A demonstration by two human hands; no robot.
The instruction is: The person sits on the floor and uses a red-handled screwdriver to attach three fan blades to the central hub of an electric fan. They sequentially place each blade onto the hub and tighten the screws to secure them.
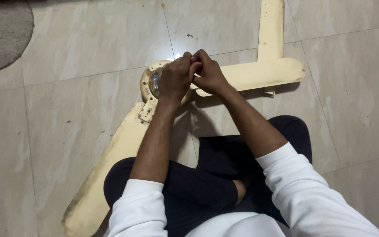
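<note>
Nearest you, at 7 o'clock, one cream fan blade [106, 175] lies flat on the tiled floor [75, 48]. Your left hand [176, 79] and right hand [210, 77] sit pressed together over the round fan hub [149, 81], both closed on a small red-tipped tool [194, 58]; its shaft is hidden. Beyond, blades [259, 72] extend toward 12 and 3 o'clock.

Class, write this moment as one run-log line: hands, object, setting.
left hand + right hand: together gripping small red-tipped item | over round cream ceiling-fan hub | long cream fan blades | tiled floor
</note>
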